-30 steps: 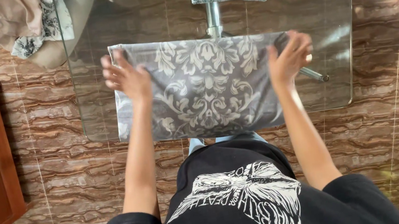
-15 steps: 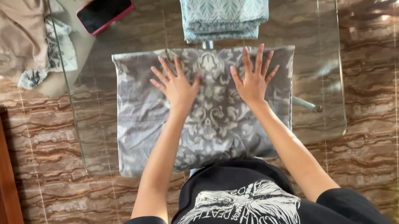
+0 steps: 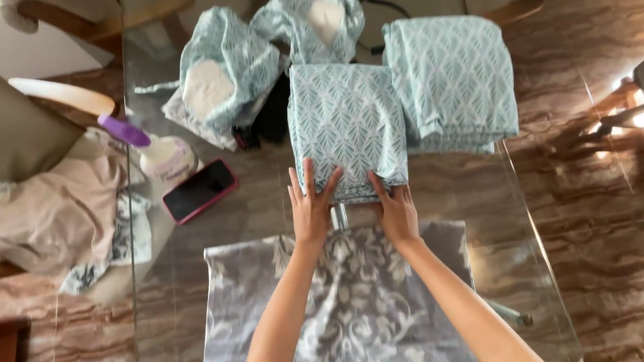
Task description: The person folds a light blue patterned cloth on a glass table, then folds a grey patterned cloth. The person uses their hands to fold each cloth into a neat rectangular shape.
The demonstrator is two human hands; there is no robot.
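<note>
Head cam: left hand & right hand both spread flat on teal folded stack, nothing gripped.

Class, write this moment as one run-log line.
left hand: on folded teal stack | right hand: at its near edge | grey patterned cloth: flat on glass table
</note>
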